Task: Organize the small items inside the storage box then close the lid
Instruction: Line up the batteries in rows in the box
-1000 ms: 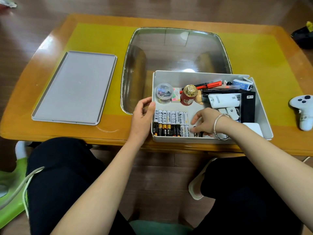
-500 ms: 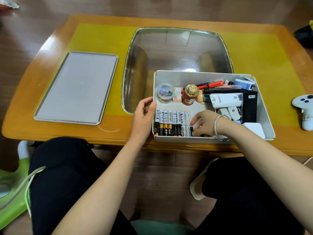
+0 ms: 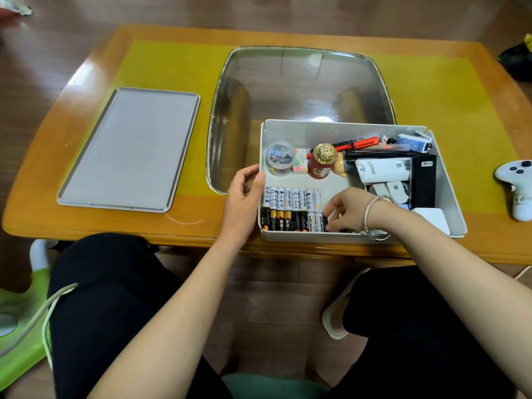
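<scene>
Nothing much is shifting: the left hand (image 3: 244, 194) is still gripping the box (image 3: 339, 129) wall to steady it while the right hand (image 3: 344, 210) is pinching a battery (image 3: 324, 224) into the row.

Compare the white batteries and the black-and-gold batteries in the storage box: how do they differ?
The white batteries form the far row; the black-and-gold batteries lie in the near row against the storage box front wall. The white ones carry printed lettering; the black-and-gold ones have dark bodies with gold bands. The right hand works at the near row's end, where two white ones also lie. Both rows lie flat, side by side.
</scene>
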